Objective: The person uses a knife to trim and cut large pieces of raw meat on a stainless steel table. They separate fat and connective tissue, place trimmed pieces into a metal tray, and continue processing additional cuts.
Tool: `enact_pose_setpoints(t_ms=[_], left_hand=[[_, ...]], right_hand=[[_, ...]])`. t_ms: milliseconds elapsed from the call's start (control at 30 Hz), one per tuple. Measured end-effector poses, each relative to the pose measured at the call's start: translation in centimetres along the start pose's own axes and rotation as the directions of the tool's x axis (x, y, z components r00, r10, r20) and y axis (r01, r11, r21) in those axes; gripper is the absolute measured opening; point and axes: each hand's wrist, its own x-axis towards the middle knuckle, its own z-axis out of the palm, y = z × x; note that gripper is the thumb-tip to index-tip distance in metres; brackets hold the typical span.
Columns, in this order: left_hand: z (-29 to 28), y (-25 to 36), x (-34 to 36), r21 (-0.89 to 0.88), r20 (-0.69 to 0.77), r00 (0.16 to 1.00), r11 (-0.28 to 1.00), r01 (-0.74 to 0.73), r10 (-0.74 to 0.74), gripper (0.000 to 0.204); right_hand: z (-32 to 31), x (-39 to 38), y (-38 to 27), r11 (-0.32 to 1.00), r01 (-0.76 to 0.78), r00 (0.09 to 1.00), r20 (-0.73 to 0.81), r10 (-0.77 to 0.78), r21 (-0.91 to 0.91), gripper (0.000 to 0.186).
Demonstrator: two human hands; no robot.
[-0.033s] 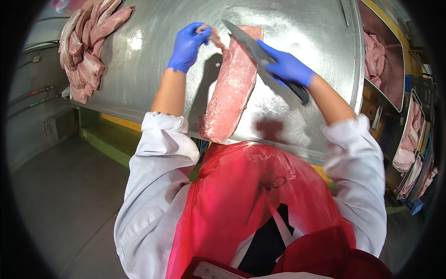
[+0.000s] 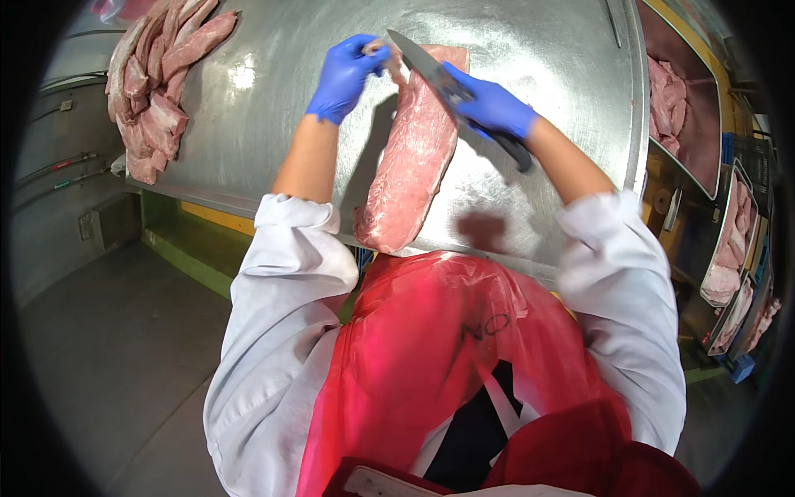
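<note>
pork loin lies lengthwise on the steel table, near end at its front edge. left hand pinches a strip at the far end; right hand grips a knife angled over it. nothing has shifted between the two views.

A steel desk fills the upper middle, its brushed top catching a bright glare of overhead light near the far left, and a heap of pink cuts lies at its left end. Under the near edge runs a yellow and green frame, above a smooth grey floor, with a grey wall carrying thin pipes on the left. To the right, trays of pale meat sit in what may be a rack, blurred by the lens rim.
</note>
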Motion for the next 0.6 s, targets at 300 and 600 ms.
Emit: enact_pose_setpoints(t_ms=[300,600], left_hand=[[0.5,1.8,1.0,0.201,0.033,0.999,0.979,0.030,-0.037,0.017],[-1.8,4.0,-0.6,0.045,0.006,0.998,0.997,-0.056,0.055,0.025]], right_hand=[[-2.3,-3.8,0.7,0.988,-0.147,0.870,0.468,0.155,-0.054,0.082],[2.3,-3.9,-0.8,0.974,-0.112,0.859,0.473,0.195,-0.197,0.080]])
